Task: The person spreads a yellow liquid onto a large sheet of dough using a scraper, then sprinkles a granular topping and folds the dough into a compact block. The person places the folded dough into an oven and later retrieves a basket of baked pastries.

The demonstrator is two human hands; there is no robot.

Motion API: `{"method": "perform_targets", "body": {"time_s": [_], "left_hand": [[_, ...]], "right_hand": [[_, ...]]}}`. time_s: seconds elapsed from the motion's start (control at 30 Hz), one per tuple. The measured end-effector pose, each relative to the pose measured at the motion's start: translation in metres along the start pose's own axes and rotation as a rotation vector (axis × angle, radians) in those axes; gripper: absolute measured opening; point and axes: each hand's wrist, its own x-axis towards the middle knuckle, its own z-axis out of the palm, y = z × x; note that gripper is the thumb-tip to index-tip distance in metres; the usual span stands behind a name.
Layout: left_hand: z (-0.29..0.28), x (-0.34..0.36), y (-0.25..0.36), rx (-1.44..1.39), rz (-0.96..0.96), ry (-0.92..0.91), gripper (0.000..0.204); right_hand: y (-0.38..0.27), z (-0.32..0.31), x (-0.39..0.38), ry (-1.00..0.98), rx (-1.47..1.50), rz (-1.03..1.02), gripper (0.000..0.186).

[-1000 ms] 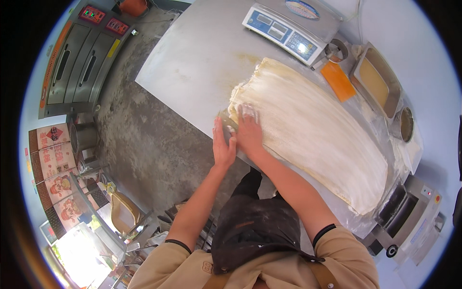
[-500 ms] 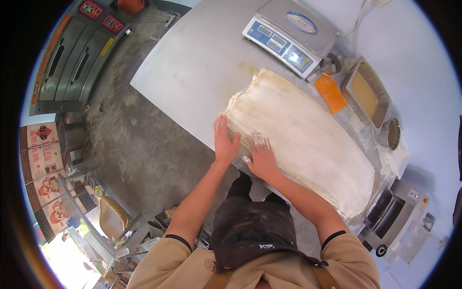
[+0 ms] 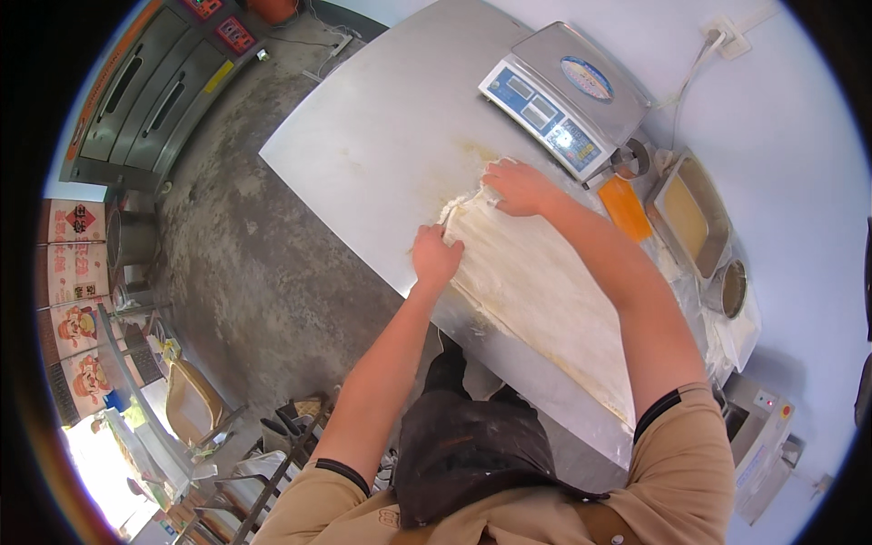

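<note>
A long, pale sheet of dough [image 3: 554,291], dusted with flour, lies slantwise over the metal table [image 3: 372,145]. At the near left corner of its far end, my left hand [image 3: 438,254] is closed on the edge, fingers curled. My right hand [image 3: 520,188] grips the opposite corner of that same end, fingertips bent over the rim. Between them the ragged end looks slightly puckered. My right forearm crosses above the dough and hides part of its right side. The fingertips' undersides are out of sight.
A digital scale [image 3: 554,113] stands beyond the dough. Right of it lie an orange scraper [image 3: 625,209], a rectangular pan [image 3: 695,213] and a round tin [image 3: 729,289]. A grey machine [image 3: 763,436] sits at the lower right. The deck oven [image 3: 150,100] is across the floor.
My right hand has moved from the near edge to the far corner, and both hands have closed on the dough. The dough's near edge has shifted slightly, and the view has shifted.
</note>
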Motion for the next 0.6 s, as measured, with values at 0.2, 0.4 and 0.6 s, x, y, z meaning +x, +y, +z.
{"method": "perform_targets", "body": {"time_s": [0.2, 0.4, 0.6], "left_hand": [[-0.003, -0.015, 0.013, -0.31, -0.054, -0.069, 0.036], [-0.002, -0.056, 0.044, -0.358, 0.074, -0.073, 0.027], [0.048, -0.137, 0.086, -0.16, 0.346, -0.099, 0.021]], "right_hand": [[0.018, -0.01, 0.022, -0.029, -0.199, -0.188, 0.047], [0.028, -0.017, -0.016, -0.078, -0.307, -0.116, 0.031], [0.041, 0.016, -0.165, 0.279, -0.313, -0.109, 0.017]]}}
